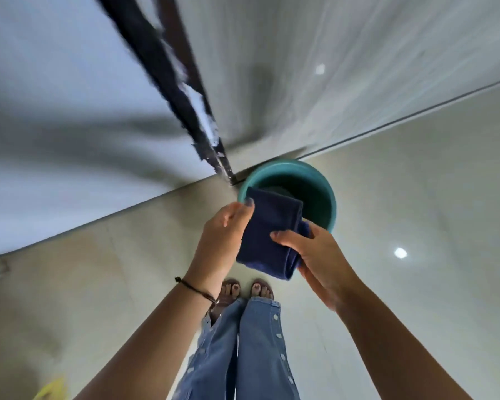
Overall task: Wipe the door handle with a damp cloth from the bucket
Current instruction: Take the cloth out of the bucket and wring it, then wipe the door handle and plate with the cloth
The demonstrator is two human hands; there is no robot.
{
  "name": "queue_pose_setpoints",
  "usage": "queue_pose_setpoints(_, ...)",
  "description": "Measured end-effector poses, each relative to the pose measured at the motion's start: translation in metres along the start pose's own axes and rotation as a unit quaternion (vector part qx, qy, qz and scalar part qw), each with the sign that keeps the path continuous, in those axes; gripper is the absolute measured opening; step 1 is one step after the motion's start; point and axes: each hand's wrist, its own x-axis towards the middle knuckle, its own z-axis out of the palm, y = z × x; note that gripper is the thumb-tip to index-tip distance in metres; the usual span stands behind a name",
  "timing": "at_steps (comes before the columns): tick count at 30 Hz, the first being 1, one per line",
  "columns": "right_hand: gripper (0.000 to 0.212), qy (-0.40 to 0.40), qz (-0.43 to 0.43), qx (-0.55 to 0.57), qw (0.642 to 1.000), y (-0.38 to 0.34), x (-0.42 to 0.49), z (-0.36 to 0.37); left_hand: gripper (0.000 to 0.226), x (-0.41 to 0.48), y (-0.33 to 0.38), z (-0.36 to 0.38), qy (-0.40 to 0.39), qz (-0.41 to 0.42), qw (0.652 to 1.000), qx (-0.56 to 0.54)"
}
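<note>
A folded dark blue cloth (269, 232) is held between both hands, just above the near rim of a teal bucket (324, 192) that stands on the floor. My left hand (223, 232) grips the cloth's left edge, thumb on top. My right hand (315, 255) grips its lower right corner from below and the side. The cloth hides part of the bucket's inside. No door handle is in view.
The bucket stands where a grey-white door or wall panel (329, 67) meets a dark chipped frame edge (179, 90). A pale wall (55, 125) lies to the left. My feet (246, 290) in sandals stand on glossy cream tiles (416, 226). Something yellow (52, 391) lies at the bottom left.
</note>
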Motion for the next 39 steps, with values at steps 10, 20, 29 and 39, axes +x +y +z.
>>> queue_pose_setpoints(10, 0.065, 0.006, -0.203, -0.206, 0.957, -0.073, -0.24, 0.14, 0.024, -0.252, 0.079, -0.13, 0.054, -0.012, 0.988, -0.144)
queue_pose_setpoints(20, 0.079, -0.239, -0.304, -0.423, 0.82, 0.016, -0.379, 0.364, 0.026, -0.422, 0.028, -0.344, 0.199, 0.09, 0.956, -0.197)
queue_pose_setpoints(29, 0.07, -0.271, -0.309, -0.257, 0.875, 0.055, -0.414, 0.552, 0.034, -0.488, 0.02, -0.531, 0.146, 0.179, 0.934, -0.274)
queue_pose_setpoints(39, 0.06, -0.213, -0.382, -0.155, 0.886, 0.009, -0.416, 0.671, 0.037, -0.491, 0.081, -0.675, 0.425, 0.44, 0.79, 0.023)
